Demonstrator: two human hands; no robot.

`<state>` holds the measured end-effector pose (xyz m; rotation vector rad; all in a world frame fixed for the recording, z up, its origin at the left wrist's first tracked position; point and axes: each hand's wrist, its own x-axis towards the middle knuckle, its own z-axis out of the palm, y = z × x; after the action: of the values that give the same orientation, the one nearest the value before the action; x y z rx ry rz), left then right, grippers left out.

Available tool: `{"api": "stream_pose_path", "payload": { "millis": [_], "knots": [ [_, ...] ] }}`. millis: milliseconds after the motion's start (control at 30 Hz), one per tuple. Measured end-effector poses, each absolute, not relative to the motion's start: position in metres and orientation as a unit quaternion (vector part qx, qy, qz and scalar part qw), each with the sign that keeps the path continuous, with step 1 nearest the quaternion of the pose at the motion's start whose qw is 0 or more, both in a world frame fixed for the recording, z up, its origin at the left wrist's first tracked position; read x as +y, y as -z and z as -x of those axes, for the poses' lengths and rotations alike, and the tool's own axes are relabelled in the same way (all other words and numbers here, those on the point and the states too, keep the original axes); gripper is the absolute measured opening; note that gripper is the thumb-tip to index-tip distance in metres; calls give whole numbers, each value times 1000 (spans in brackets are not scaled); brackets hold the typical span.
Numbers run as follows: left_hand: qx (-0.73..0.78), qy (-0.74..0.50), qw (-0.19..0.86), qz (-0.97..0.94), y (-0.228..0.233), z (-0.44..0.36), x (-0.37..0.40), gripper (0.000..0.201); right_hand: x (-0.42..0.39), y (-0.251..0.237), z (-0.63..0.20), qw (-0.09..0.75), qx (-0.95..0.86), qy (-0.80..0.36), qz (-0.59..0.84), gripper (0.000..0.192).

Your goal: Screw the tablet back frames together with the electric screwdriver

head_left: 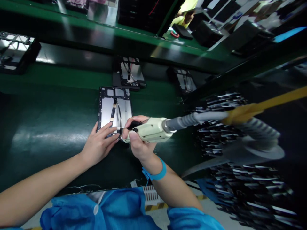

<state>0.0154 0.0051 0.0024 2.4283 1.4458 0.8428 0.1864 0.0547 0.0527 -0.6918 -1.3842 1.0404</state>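
Observation:
My right hand (pixel 139 143) is wrapped round a pale green electric screwdriver (pixel 154 130), its tip end pointing left at the near edge of an opened tablet (pixel 107 108). The tablet lies flat on the green work surface, showing silver inner plates, a black frame and a dark flex cable (pixel 113 110) with tan tape. Across its near left part rests my left hand (pixel 99 143), fingers stretched out and lying flat on it. The screwdriver's bit and the spot it meets are too small to make out.
Other opened tablets lie behind (pixel 131 72), at far left (pixel 14 51) and to the right (pixel 184 81). A grey cable (pixel 201 116), tied with a yellow strap (pixel 271 102), runs from the screwdriver. Racks of dark thin parts (pixel 220 124) stand on the right. A person (pixel 184 19) sits beyond.

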Motion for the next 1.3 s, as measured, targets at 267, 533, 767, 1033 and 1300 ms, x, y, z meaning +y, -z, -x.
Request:
{"api": "stream_pose_path", "payload": {
  "millis": [267, 533, 767, 1033, 1300],
  "knots": [
    [472, -276, 77, -834, -1, -8, 4, 27, 50, -52, -177, 589, -617, -430, 296, 30],
    [480, -272, 89, -829, -2, -9, 4, 25, 73, -65, -230, 690, -550, -303, 361, 30],
    [481, -269, 84, -830, -3, -10, 3, 25, 93, -44, -257, 682, -520, -262, 443, 24],
    [486, -281, 104, -821, -4, -10, 3, 25, 95, -38, -257, 683, -515, -272, 441, 26],
    [489, -281, 113, -818, -3, -12, 3, 26, 93, -48, -255, 692, -503, -266, 444, 23]
  ]
}}
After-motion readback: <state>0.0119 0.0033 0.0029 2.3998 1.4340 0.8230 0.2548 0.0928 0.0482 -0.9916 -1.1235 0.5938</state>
